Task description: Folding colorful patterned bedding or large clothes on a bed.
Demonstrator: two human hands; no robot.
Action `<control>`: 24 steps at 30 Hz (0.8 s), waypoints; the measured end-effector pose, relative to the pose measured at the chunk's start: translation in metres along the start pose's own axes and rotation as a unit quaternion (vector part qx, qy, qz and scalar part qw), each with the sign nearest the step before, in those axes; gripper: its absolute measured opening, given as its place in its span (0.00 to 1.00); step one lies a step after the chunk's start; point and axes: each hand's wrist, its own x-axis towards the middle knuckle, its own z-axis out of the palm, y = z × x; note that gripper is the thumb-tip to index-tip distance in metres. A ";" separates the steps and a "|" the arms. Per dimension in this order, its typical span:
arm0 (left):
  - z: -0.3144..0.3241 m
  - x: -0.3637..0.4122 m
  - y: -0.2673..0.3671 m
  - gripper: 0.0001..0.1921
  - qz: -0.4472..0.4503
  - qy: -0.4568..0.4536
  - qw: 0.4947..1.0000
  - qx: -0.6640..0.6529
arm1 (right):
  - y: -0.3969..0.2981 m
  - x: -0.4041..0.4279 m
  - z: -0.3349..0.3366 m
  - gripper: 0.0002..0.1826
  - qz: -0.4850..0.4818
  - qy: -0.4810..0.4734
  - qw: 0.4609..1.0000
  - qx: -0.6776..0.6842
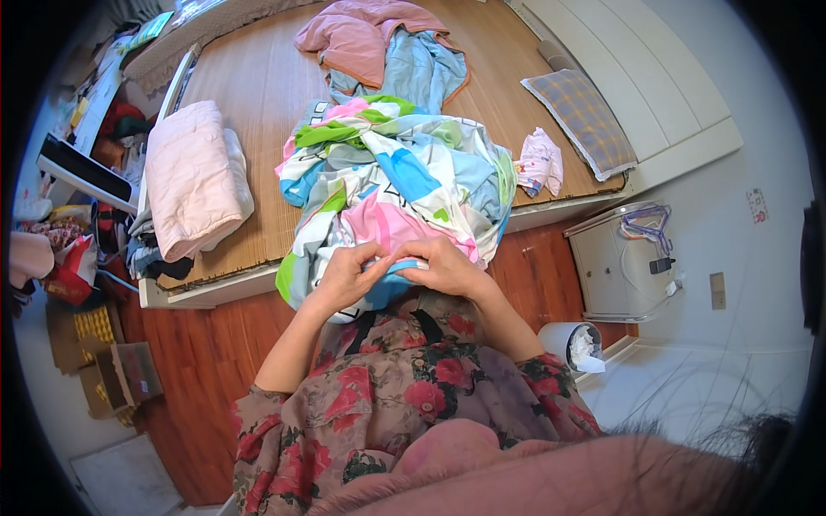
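Note:
A bunched, multicoloured bed cover (413,174) in white, blue, green and pink spills over the near edge of the bed toward my body. My left hand (352,274) pinches its near edge between thumb and fingers. Close beside it, my right hand (442,266) grips the same edge, with the fingertips of both hands almost meeting. A strip of blue and white cloth shows between the two thumbs. Much of the fabric is piled in folds, so its full shape is hidden.
A bamboo mat (258,148) covers the bed. On it lie a folded pink quilt (190,180), a pink and blue blanket (387,51), a plaid pillow (584,122) and a small printed cloth bundle (541,161). A nightstand (610,271) and a waste bin (568,345) stand at right, cardboard boxes (119,374) at left.

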 end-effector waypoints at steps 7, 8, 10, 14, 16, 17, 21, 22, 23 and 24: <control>-0.027 -0.030 0.003 0.09 -0.043 -0.039 0.993 -0.107 | 0.021 -0.004 0.005 0.15 0.011 -0.054 0.997 -0.053; -0.035 -0.037 0.008 0.09 -0.073 -0.047 0.986 -0.142 | 0.022 -0.005 0.005 0.15 0.011 -0.053 0.995 -0.084; -0.051 -0.051 0.008 0.09 -0.061 -0.018 0.981 -0.181 | 0.036 -0.007 0.006 0.16 -0.010 0.003 0.994 -0.111; -0.087 -0.083 -0.001 0.08 -0.027 0.087 0.959 -0.268 | 0.045 -0.007 -0.008 0.17 0.003 0.078 0.987 -0.142; -0.100 -0.100 -0.002 0.10 -0.012 0.118 0.955 -0.271 | 0.047 -0.006 -0.013 0.18 0.023 0.081 0.986 -0.143; -0.105 -0.105 -0.001 0.11 -0.007 0.125 0.956 -0.266 | 0.048 -0.006 -0.015 0.18 0.024 0.082 0.986 -0.143; -0.114 -0.118 -0.005 0.15 0.005 0.150 0.952 -0.267 | 0.051 -0.004 -0.016 0.20 -0.015 0.122 0.976 -0.180; -0.116 -0.120 -0.006 0.15 0.005 0.151 0.952 -0.267 | 0.051 -0.004 -0.015 0.20 -0.007 0.137 0.974 -0.180; -0.119 -0.123 -0.008 0.15 0.004 0.157 0.954 -0.256 | 0.050 -0.004 -0.016 0.20 0.000 0.152 0.972 -0.180; -0.120 -0.124 -0.009 0.15 0.003 0.161 0.956 -0.246 | 0.051 -0.004 -0.017 0.20 0.000 0.152 0.972 -0.181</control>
